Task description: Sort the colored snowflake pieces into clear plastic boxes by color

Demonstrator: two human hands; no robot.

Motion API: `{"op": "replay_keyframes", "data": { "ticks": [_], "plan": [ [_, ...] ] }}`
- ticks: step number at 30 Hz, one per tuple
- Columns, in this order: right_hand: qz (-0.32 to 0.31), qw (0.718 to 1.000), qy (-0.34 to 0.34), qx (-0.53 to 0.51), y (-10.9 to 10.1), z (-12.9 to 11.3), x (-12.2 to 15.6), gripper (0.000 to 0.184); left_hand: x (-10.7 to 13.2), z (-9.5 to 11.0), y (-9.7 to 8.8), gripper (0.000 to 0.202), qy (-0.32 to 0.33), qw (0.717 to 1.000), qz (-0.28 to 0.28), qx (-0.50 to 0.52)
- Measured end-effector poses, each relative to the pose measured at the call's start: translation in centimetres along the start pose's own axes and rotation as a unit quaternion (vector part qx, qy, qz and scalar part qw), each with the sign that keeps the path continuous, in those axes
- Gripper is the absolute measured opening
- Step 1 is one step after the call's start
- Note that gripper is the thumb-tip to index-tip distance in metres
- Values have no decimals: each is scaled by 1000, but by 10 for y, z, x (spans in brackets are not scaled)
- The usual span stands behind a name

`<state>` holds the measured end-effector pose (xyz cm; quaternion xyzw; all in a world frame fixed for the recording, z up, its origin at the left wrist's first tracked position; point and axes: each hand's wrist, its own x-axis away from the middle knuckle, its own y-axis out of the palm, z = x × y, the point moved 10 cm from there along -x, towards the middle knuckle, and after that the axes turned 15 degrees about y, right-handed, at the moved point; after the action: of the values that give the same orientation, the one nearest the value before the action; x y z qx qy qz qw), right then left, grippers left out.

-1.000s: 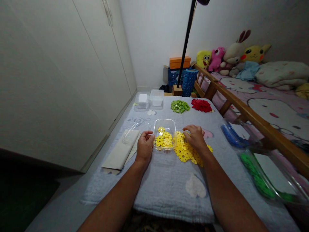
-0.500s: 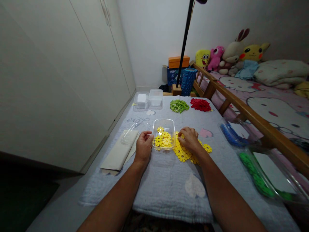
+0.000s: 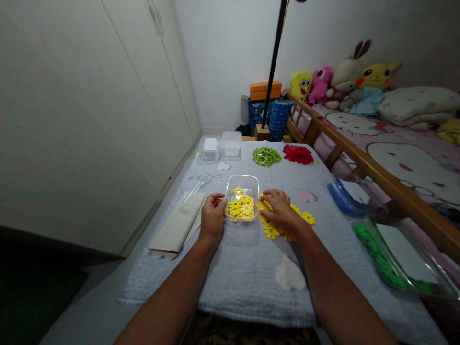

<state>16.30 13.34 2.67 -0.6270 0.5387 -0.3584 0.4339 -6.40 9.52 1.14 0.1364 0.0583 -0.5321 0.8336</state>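
My left hand (image 3: pixel 212 215) pinches the left wall of a clear plastic container (image 3: pixel 243 179), which stands on the cloth. Several yellow flower-shaped discs (image 3: pixel 247 206) lie inside it, mostly toward the near end. Just right of the container, a loose pile of the same yellow discs (image 3: pixel 272 232) is spread out. My right hand (image 3: pixel 279 208) rests over this pile with fingers curved downward and the thumb apart from them. Its fingertips touch discs close to the container's right wall; whether one is gripped beneath the palm is hidden.
A clear lid (image 3: pixel 192 201) lies partly on folded beige paper (image 3: pixel 174 235) at left. Green pieces (image 3: pixel 266 156), red pieces (image 3: pixel 298 154) and clear boxes (image 3: pixel 231 143) sit at the back. Boxes of blue pieces (image 3: pixel 343 197) and green pieces (image 3: pixel 381 256) stand right, beside the bed rail (image 3: pixel 359 160).
My right hand has shifted slightly left and spread its fingers from a pinch, over the discs beside the container. My left hand stays on the container.
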Motion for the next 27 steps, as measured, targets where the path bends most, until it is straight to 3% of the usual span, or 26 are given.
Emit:
{"op": "replay_keyframes", "data": {
  "ticks": [11,20,24,27],
  "plan": [
    [39,996,65,-53,-25,28,-9,17,1,-1,0,28,-8,1000,5,7],
    [39,985,105,-135,-32,50,-15,22,1,1,0,27,-5,1000,3,-8],
    [42,970,106,-215,-37,57,-14,19,1,1,0,28,-10,1000,5,-2],
    [28,941,108,-320,-41,56,-13,17,1,0,1,28,-13,1000,5,4]
  ]
}}
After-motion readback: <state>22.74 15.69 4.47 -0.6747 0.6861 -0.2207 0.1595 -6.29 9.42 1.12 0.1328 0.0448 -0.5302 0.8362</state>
